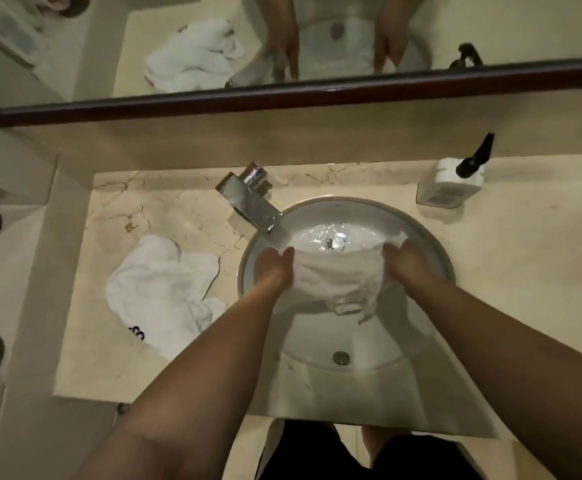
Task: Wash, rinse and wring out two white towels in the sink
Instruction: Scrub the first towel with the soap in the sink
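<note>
A wet white towel [338, 278] is stretched across the round white sink [431, 237], over shallow water. My left hand [274, 266] grips its left end just below the spout of the chrome faucet [251, 202]. My right hand [405, 263] grips the towel's right end. The towel's lower edge hangs crumpled between my wrists. A second white towel [161, 289], with a small dark mark, lies bunched on the marble counter [507, 271] left of the sink.
A white soap bottle [450, 183] with a black pump stands at the back right of the counter. The drain [336, 242] shows through the water. A mirror with a dark frame [282, 95] runs above the backsplash. Dark items sit on a ledge far left.
</note>
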### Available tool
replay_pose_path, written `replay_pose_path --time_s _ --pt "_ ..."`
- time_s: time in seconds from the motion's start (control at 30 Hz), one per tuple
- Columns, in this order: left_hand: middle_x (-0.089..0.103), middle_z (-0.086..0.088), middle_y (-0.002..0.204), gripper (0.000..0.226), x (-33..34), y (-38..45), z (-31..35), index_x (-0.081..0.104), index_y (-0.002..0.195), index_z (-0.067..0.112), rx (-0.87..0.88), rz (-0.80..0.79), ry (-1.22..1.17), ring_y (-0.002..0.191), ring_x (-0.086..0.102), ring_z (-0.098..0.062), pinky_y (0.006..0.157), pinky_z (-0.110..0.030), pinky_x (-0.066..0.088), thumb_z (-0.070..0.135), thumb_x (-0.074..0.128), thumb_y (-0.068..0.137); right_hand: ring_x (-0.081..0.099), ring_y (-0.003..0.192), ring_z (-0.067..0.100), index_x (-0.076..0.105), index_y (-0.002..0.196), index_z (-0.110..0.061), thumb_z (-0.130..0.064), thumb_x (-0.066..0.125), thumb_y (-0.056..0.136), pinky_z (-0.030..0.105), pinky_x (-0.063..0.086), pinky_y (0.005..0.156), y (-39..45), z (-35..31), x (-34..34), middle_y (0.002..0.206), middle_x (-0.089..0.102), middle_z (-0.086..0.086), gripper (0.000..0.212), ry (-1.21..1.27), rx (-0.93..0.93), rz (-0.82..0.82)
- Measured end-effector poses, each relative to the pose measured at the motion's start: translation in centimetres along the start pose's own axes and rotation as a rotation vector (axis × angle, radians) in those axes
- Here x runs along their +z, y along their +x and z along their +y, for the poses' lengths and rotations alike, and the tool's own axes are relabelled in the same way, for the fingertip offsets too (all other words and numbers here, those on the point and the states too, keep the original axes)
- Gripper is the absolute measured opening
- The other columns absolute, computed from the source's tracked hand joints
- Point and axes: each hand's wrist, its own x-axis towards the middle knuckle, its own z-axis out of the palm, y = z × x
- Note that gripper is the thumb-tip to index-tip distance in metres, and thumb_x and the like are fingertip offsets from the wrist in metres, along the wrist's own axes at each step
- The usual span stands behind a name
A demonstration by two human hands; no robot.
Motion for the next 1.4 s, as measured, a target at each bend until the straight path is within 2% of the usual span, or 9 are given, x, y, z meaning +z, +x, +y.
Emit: replay_pose_path --time_s 0.13,0.23,0.4,0.53,0.73,0.9,1.07,1.23,1.4 --pt "0.07 -0.011 0.094 0.04 2.3 3.2 -2.3 0.068 0.087 0.005 -0.074 -0.128 -0.128 0.095 0.065 -0.03 0.083 -0.033 0.05 0.043 0.057 0.095 0.063 0.096 0.034 0.066 0.11 0.005 -0.043 0.056 0.096 0.028 0.041 0.069 2.9 3.2 1.3 0.103 0.066 0.019 0.051 -0.022 0.048 -0.066" --pt "0.064 -0.014 0.123 0.058 5.2 4.9 -5.0 0.062 0.121 -0.001 -0.017 -0.224 0.095 0.113 0.061 -0.031 0.092 -0.034 0.047 0.048 0.066 0.089 0.062 0.092 0.032 0.06 0.095 -0.004 -0.052 0.061 0.09 0.026 0.033 0.056 3.9 6.2 3.5 0.091 0.06 0.012 0.049 -0.116 0.08 -0.122" --pt "0.062 -0.006 0.116 0.06 8.7 5.7 -7.2 0.053 0.121 0.01 0.02 -0.15 0.127 0.108 0.06 -0.029 0.091 -0.036 0.048 0.051 0.071 0.082 0.066 0.098 0.028 0.064 0.115 -0.005 -0.058 0.071 0.079 0.03 0.048 0.077 4.5 8.0 7.9 0.108 0.069 0.01 0.065 0.004 0.166 -0.158" --pt "0.066 -0.013 0.096 0.024 9.6 6.4 -7.1 0.059 0.084 0.012 0.097 -0.112 0.27 0.095 0.061 -0.032 0.085 -0.037 0.048 0.036 0.063 0.088 0.063 0.103 0.032 0.067 0.106 -0.002 -0.043 0.063 0.091 0.033 0.046 0.086 4.8 7.6 8.8 0.108 0.068 0.016 0.045 -0.016 0.111 -0.036" --pt "0.055 -0.01 0.058 0.028 7.4 4.1 -4.3 0.056 0.065 0.006 -0.184 -0.12 -0.845 0.047 0.053 -0.018 0.05 -0.029 0.041 0.007 0.047 0.091 0.05 0.07 0.019 0.055 0.084 -0.003 -0.022 0.041 0.102 0.026 0.034 0.064 1.0 5.9 5.8 0.076 0.055 0.005 0.03 0.196 0.053 0.332" --pt "0.071 -0.014 0.102 0.036 4.7 2.7 -3.3 0.071 0.109 0.005 -0.427 -0.407 -1.353 0.09 0.069 -0.027 0.086 -0.036 0.054 0.017 0.04 0.096 0.055 0.05 0.012 0.061 0.075 -0.016 -0.026 0.051 0.092 0.018 0.042 0.043 -0.2 3.7 2.0 0.07 0.058 0.003 0.022 0.981 0.342 0.181" --pt "0.073 -0.016 0.106 0.036 2.2 -0.9 -0.7 0.066 0.119 0.002 -0.36 -0.537 -1.157 0.092 0.072 -0.028 0.083 -0.041 0.058 0.03 0.054 0.1 0.071 0.061 0.025 0.066 0.092 -0.005 -0.006 0.041 0.082 0.036 0.058 0.05 -2.5 2.0 -1.2 0.077 0.073 0.013 0.027 1.212 0.485 -0.101" --pt "0.072 -0.019 0.107 0.036 0.2 -5.1 1.3 0.061 0.118 0.003 -0.116 -0.22 -1.026 0.1 0.07 -0.032 0.092 -0.044 0.055 0.031 0.064 0.096 0.071 0.06 0.029 0.066 0.097 -0.003 -0.024 0.057 0.094 0.04 0.057 0.056 -6.2 0.4 -4.1 0.07 0.072 0.018 0.023 1.081 0.59 -0.288" --pt "0.067 -0.022 0.095 0.057 -1.2 -10.2 2.6 0.063 0.099 0.003 0.096 -0.096 -0.941 0.089 0.064 -0.035 0.08 -0.044 0.051 0.054 0.07 0.075 0.058 0.061 0.027 0.065 0.086 -0.007 -0.022 0.06 0.083 0.027 0.044 0.051 -9.2 -1.3 -5.4 0.07 0.061 0.011 0.017 0.632 0.185 -0.296"
